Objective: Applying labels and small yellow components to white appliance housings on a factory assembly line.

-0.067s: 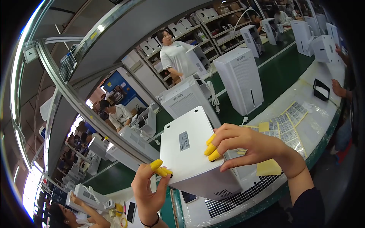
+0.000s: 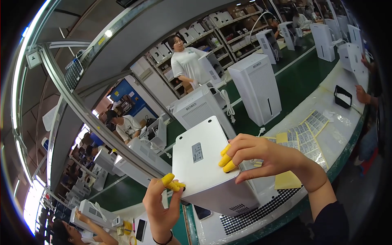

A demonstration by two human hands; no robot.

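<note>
A white box-shaped appliance [image 2: 206,173] stands tilted before me, its flat panel facing up with a grey printed label [image 2: 197,152] on it. Small round black pads sit at its two far corners. At the near left corner my left hand [image 2: 161,204] is closed, thumb and yellow-covered fingertips pinching around a black round pad [image 2: 183,188]. My right hand [image 2: 267,153] grips the near right corner, with yellow-covered fingers on the panel and the thumb against the side. Another black pad [image 2: 228,172] shows under its fingertips, partly hidden.
Right of the appliance lie a sheet of black pads [image 2: 261,210], label sheets [image 2: 310,136] and yellow backing paper [image 2: 288,180]. A black tray [image 2: 343,97] is farther right. More white appliances [image 2: 256,92] stand along the green conveyor [image 2: 300,75]. A phone [image 2: 201,212] lies close by. Co-workers are around.
Both hands keep their places at the near corners. Only the view has shifted slightly; the appliance looks the same.
</note>
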